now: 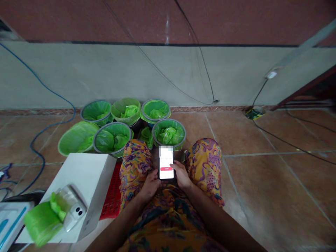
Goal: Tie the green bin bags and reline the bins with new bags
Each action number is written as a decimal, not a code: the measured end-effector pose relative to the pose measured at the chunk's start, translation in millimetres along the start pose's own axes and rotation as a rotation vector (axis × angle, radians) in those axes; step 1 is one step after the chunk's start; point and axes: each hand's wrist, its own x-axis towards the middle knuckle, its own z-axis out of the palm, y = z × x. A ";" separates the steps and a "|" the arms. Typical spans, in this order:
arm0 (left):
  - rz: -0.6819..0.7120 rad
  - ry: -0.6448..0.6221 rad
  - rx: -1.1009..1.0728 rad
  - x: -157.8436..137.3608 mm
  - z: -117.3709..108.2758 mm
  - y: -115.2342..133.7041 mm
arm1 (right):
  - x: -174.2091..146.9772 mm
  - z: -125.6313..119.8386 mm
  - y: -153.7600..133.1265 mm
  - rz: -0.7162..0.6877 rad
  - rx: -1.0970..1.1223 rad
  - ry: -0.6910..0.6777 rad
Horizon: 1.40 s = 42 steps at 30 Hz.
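A smartphone (166,173) with a bright white screen and a red button on it sits between my knees. My left hand (150,183) grips its lower left edge with the fingers partly tucked behind. My right hand (181,174) wraps the right side, its thumb over the screen near the red button. Just beyond the phone stands a round bin (183,143) lined with a green bag. Beside it are more green-lined bins, one of them a bin (112,151) left of my knee.
At left a white box (78,166) carries a roll of green bags (43,222) and another phone (78,211) in clear wrapping. A red crate (111,196) lies beside my left leg. A blue cable (39,150) crosses the floor; a black cable (291,141) runs at right.
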 end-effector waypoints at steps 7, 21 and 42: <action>-0.006 0.000 0.004 0.0 1.0 3.3 | 1.4 -1.1 2.4 0.016 -0.017 0.017; -0.029 0.020 -0.009 -2.6 1.8 4.3 | -1.0 0.9 0.0 0.007 -0.038 0.011; -0.024 -0.001 -0.002 -0.1 -1.4 -2.0 | 3.6 -3.9 7.5 -0.012 -0.063 -0.007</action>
